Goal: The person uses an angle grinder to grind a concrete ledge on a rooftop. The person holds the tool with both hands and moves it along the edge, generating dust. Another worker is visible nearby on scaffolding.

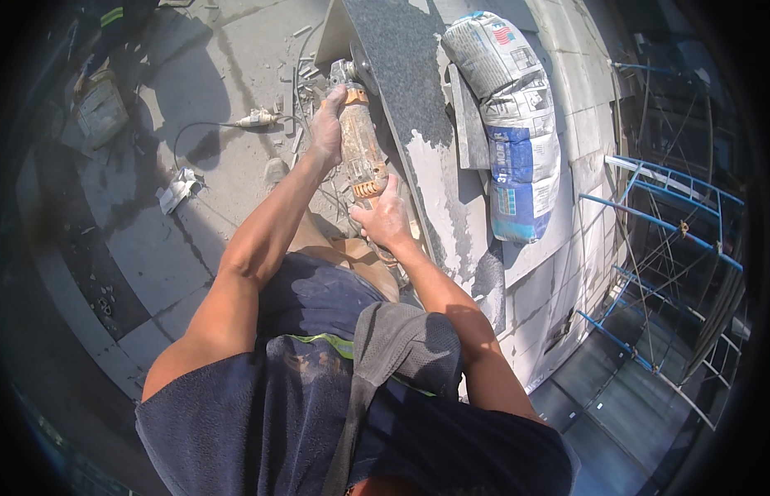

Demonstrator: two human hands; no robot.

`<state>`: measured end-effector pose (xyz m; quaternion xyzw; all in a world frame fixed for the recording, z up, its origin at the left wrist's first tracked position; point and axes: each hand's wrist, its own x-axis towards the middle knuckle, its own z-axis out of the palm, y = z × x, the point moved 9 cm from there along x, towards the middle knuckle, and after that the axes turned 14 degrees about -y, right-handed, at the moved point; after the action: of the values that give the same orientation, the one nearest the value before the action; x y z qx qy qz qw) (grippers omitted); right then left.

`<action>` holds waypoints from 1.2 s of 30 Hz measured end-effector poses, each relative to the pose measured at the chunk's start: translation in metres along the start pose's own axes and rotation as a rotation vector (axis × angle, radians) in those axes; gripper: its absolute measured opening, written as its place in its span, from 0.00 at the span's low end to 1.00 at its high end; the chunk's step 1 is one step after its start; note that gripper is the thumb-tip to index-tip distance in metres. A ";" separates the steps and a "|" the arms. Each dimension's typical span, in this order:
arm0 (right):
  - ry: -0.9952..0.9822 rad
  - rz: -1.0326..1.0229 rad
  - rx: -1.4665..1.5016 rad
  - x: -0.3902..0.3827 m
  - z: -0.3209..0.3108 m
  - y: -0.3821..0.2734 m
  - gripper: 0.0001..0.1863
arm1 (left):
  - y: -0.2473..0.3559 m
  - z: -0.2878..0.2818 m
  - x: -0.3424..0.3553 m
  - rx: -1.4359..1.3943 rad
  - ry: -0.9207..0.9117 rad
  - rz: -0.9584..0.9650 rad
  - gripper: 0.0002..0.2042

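Observation:
I hold a dusty orange angle grinder (pixel 359 140) with my left hand (pixel 327 128) closed round its front end and my right hand (pixel 383 217) round its rear. Its disc (pixel 361 68) is at the edge of a grey speckled slab (pixel 406 74), which is partly smeared with pale material; whether it touches is unclear. On the stonework to the right lies a long white and blue paper sack (pixel 507 124), beside a narrow grey strip of stone (pixel 466 116). A cord runs among broken chips on the paving at the left.
Left on the paving (pixel 145 248) are a connector on a cord (pixel 257 117), a crumpled scrap (pixel 176 192) and a dusty container (pixel 102 114). Another person's clothing shows at the upper left edge. At the right, blue scaffolding (pixel 674 223) stands beyond the stone edge, above dark panels (pixel 608 372).

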<state>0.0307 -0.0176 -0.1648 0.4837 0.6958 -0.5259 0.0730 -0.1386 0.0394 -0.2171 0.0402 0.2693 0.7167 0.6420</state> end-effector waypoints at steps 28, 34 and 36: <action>-0.056 0.044 0.079 0.013 -0.009 -0.026 0.37 | 0.010 -0.010 0.019 0.089 0.009 0.008 0.28; 0.003 0.015 -0.010 -0.011 -0.003 -0.003 0.38 | -0.008 0.001 -0.007 0.001 -0.022 -0.011 0.20; 0.052 -0.070 -0.081 -0.017 -0.001 0.006 0.40 | -0.014 0.003 -0.014 -0.007 -0.018 -0.013 0.20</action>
<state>0.0444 -0.0269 -0.1577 0.4692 0.7346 -0.4869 0.0562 -0.1227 0.0274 -0.2170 0.0426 0.2611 0.7131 0.6492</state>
